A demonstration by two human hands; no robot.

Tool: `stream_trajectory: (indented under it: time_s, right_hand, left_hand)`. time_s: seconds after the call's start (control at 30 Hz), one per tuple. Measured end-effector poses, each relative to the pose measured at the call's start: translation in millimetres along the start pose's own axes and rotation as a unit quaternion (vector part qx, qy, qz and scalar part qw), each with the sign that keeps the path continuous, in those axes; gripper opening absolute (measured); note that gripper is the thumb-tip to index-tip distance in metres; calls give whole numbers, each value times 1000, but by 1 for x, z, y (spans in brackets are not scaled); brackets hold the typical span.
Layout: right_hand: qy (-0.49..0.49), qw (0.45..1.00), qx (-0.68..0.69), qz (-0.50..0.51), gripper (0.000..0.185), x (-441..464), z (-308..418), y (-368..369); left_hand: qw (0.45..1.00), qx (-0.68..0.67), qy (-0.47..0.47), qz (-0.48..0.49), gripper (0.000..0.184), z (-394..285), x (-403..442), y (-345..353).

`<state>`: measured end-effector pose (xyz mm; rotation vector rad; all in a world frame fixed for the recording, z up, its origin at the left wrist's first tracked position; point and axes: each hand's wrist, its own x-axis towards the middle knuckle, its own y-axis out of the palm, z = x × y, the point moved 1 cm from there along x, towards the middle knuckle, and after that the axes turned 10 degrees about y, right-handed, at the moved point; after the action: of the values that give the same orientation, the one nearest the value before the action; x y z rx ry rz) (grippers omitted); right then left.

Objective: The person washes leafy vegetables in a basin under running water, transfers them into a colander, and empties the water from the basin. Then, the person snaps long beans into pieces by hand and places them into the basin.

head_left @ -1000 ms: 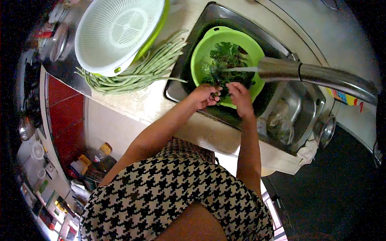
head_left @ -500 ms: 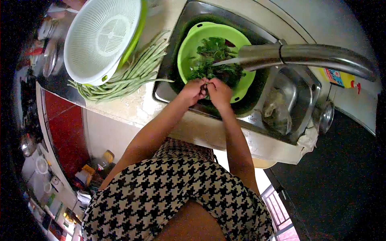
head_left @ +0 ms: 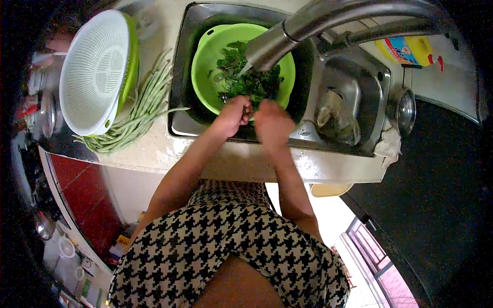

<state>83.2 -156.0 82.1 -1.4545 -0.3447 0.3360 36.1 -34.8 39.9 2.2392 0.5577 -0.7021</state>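
A bright green basin [head_left: 204, 84] sits in the larger sink bowl, with dark leafy greens [head_left: 255, 84] and water in it. Water runs from the metal faucet [head_left: 269, 45] onto the leaves. At the basin's near rim, my left hand [head_left: 236, 117] is closed, its fingers curled around the near edge of the greens. Close to its right is my right hand [head_left: 273, 122], smeared by motion; its fingers are hard to make out. A small gap separates the two hands, and leaves show just beyond them.
Long green beans [head_left: 146, 105] lie on the counter left of the sink. Beside them, a white colander [head_left: 97, 72] rests in a green basin. The smaller sink bowl [head_left: 354, 90] holds a wet clear plastic bag [head_left: 336, 115]. A yellow bottle [head_left: 408, 50] stands behind it.
My hands were together at the basin's near rim; now they are slightly apart, the right one blurred. The view has shifted, so the sink appears further left.
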Motion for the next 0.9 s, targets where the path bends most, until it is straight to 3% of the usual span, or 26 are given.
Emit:
stream_trajectory:
  time_s: [0.03, 0.07, 0.1, 0.13, 0.17, 0.23, 0.33, 0.43, 0.53, 0.63, 0.73, 0.83, 0.9]
  right_hand:
    - [-28, 994, -107, -11, 9, 1, -26, 15]
    - [17, 988, -151, -22, 9, 7, -46, 2]
    - [168, 974, -141, 65, 10, 17, -47, -41]
    - [48, 994, -70, -71, 14, 6, -95, -31]
    - [45, 981, 133, -133, 19, 0, -129, -27]
    - [213, 927, 303, -58, 23, -4, -150, -72]
    - [238, 955, 166, -62, 27, -9, -197, -58]
    - [53, 995, 11, -87, 25, 2, -214, -36]
    - [66, 989, -131, 25, 24, 2, -208, -38]
    - [173, 980, 1, -103, 21, -5, -199, -49]
    - [186, 958, 7, -218, 15, -2, -179, -60]
    - [214, 944, 97, -233, 12, 5, -162, -74]
    - [149, 904, 349, -197, 10, 13, -147, -55]
  left_hand:
    - [1000, -21, -4, -13, 12, -6, -1, -7]
    - [999, -41, -8, -26, 13, -13, -3, -10]
    - [993, -30, -2, -110, 14, -30, -10, -4]
    - [992, -25, 10, -125, 13, -32, -7, -17]
    - [993, -6, -6, -117, 13, -36, -4, -29]
    - [992, 25, -44, -112, 14, -39, 10, -50]
    - [990, 32, -27, -131, 19, -44, 14, -52]
    - [983, 112, 1, -147, 25, -46, 14, -53]
    - [959, 220, 85, -160, 22, -48, 9, -55]
    - [926, 226, 226, -200, 17, -40, 8, -53]
    - [929, 250, 254, -103, 18, -47, 10, -65]
    - [956, 53, 238, -163, 20, -49, 14, -53]
    - [956, 15, 229, -185, 18, -52, 14, -51]
